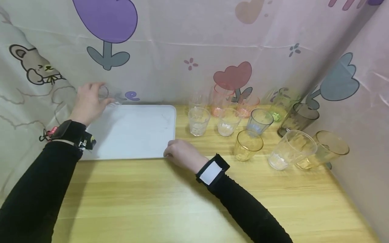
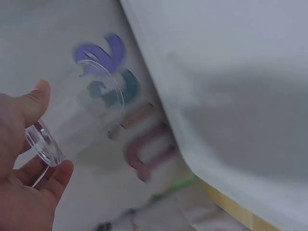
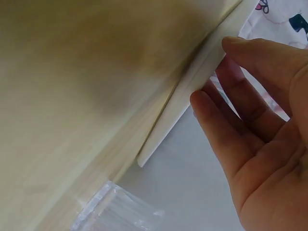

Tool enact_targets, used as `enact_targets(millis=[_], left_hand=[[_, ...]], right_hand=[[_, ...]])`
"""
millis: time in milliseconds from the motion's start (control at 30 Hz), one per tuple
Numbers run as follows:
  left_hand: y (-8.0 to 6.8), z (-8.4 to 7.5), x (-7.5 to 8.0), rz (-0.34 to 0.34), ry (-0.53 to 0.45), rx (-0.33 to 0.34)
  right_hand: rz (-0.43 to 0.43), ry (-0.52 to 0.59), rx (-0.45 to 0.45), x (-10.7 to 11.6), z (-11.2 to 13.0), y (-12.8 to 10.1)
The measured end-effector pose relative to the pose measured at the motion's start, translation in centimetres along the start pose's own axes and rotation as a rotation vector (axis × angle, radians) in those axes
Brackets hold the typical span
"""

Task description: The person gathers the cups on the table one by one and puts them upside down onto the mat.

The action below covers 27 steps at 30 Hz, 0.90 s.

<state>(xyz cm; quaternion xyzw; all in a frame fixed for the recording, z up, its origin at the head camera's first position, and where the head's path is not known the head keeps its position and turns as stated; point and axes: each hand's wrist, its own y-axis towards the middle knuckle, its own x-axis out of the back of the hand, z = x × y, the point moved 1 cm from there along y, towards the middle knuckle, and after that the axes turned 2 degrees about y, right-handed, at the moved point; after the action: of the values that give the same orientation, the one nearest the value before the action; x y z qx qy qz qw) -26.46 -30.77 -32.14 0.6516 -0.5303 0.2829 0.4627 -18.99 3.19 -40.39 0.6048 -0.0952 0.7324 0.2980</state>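
Note:
My left hand holds a clear glass near its thick base, thumb on one side and fingers on the other. The glass is tilted, above the far left part of a white tray, and in the head view it is hard to see against the curtain. At the tray's near right corner, my right hand grips the rim; in the right wrist view its fingertips rest against the white edge.
Right of the tray stand several glasses: clear ones, pink ones, a green one, a dark grey one and amber ones. A patterned curtain hangs behind and beside the wooden table.

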Motion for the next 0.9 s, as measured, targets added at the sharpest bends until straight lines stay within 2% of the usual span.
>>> enact_targets(millis=[133,267,433,667,900], left_hand=[[0.6,2.6,0.2,0.062,0.037,0.053],[1.1,4.5,0.2,0.109,0.083,0.071],[1.3,6.2,-0.1,0.125,0.109,0.074],[1.3,7.5,-1.0,0.155,0.126,0.087],[1.3,7.9,-1.7,0.201,0.136,0.097]], right_hand=[[0.015,-0.018,-0.024,0.2,0.2,0.2],[0.034,-0.026,-0.049,0.2,0.2,0.3],[0.042,-0.024,-0.064,0.2,0.3,0.4],[0.051,-0.021,-0.086,0.0,0.4,0.4],[0.054,-0.026,-0.099,0.0,0.3,0.4]])
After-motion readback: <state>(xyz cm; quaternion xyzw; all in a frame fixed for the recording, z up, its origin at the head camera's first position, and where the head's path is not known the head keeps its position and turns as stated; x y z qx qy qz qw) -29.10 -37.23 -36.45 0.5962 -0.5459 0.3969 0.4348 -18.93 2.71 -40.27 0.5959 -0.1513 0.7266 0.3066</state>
